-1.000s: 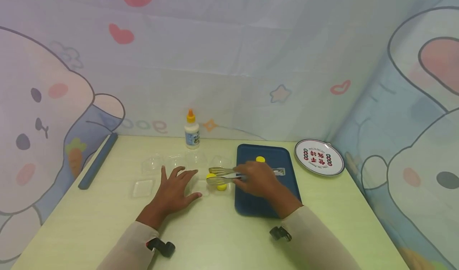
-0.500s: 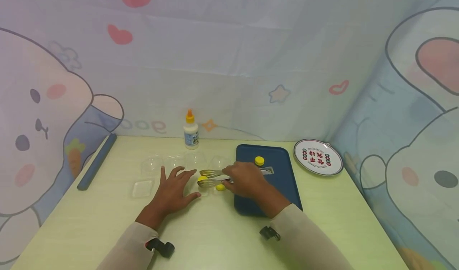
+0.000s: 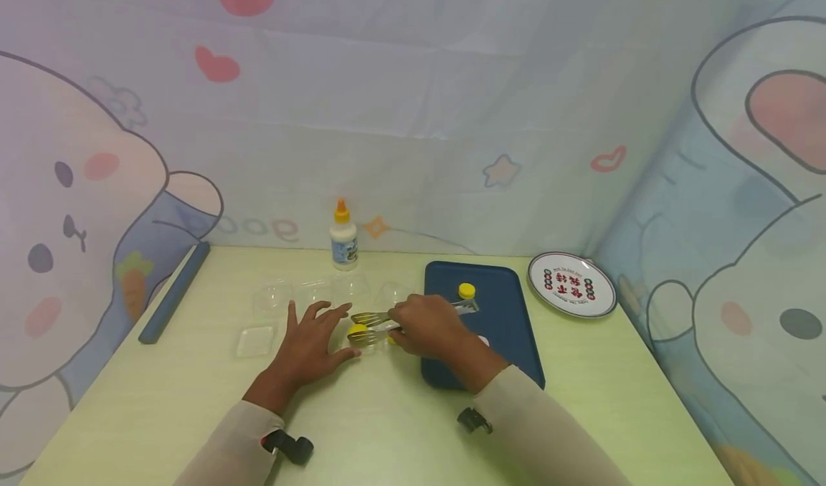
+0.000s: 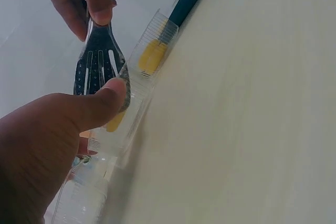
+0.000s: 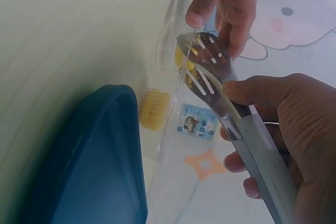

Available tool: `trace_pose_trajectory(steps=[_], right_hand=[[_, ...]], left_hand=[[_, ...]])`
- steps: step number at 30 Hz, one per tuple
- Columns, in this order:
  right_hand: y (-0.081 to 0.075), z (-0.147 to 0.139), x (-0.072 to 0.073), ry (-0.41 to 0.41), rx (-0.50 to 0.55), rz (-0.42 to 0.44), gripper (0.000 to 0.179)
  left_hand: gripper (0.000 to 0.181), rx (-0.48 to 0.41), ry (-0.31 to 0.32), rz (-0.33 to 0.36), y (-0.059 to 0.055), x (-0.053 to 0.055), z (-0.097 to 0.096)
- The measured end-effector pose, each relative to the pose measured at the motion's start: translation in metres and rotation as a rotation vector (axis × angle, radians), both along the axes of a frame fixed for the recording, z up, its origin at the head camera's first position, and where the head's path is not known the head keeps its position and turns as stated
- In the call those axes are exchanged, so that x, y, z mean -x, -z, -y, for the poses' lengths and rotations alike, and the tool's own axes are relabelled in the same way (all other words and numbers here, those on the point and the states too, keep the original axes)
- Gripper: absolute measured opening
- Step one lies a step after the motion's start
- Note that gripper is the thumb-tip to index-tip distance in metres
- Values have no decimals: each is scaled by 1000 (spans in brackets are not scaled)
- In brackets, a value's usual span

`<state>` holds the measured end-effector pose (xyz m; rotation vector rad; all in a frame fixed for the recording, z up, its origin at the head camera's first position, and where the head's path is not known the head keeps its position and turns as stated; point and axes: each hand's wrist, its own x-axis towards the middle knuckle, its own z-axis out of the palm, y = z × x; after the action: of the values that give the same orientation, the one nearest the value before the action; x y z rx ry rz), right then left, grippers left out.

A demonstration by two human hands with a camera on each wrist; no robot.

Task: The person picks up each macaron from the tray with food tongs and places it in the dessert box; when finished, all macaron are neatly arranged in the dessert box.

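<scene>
My right hand (image 3: 429,325) grips metal tongs (image 5: 262,156) with slotted ends. Their tips reach over a small clear plastic box (image 4: 128,132) and lie either side of a yellow round piece (image 3: 357,329) at the box. My left hand (image 3: 311,342) holds this box, thumb on its near side and fingers on the far side. To the right, a second clear box (image 5: 167,85) contains another yellow piece (image 5: 155,109), ridged on its side. Part of the first piece is hidden behind the tong ends in both wrist views.
A dark blue tray (image 3: 510,321) at the right bears a yellow disc (image 3: 467,290) and a white item (image 3: 483,340). Beyond it lies a printed plate (image 3: 572,285). A glue bottle (image 3: 344,246) stands at the back. Leftward are another clear box (image 3: 254,341) and a blue roll (image 3: 174,292).
My right hand has moved left with the tongs, carrying the yellow piece from over the second box to the box at my left hand. The left hand has stayed in place.
</scene>
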<state>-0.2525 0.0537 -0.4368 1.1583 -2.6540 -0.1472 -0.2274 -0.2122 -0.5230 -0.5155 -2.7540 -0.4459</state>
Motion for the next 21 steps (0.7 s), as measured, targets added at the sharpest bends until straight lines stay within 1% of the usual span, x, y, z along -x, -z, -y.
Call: trace_pose_trajectory(steps=[5,9,12,17,21], right_hand=[[0,3,1,9,1,-2,20],[0,5,4,18,-10,8,17],[0,6,6,25,-16,29,16],[3,8,9,31,-25,44,16],[3,8,10,36,-20,46,17]], left_hand=[[86,-6,6,-7,1,1,0],[85,-7,7,-33,2,1,1],[86,-9,5,-26,3,2,1],[87,-11,2,3,3,2,1],[88,-11,3,2,2,1,0]])
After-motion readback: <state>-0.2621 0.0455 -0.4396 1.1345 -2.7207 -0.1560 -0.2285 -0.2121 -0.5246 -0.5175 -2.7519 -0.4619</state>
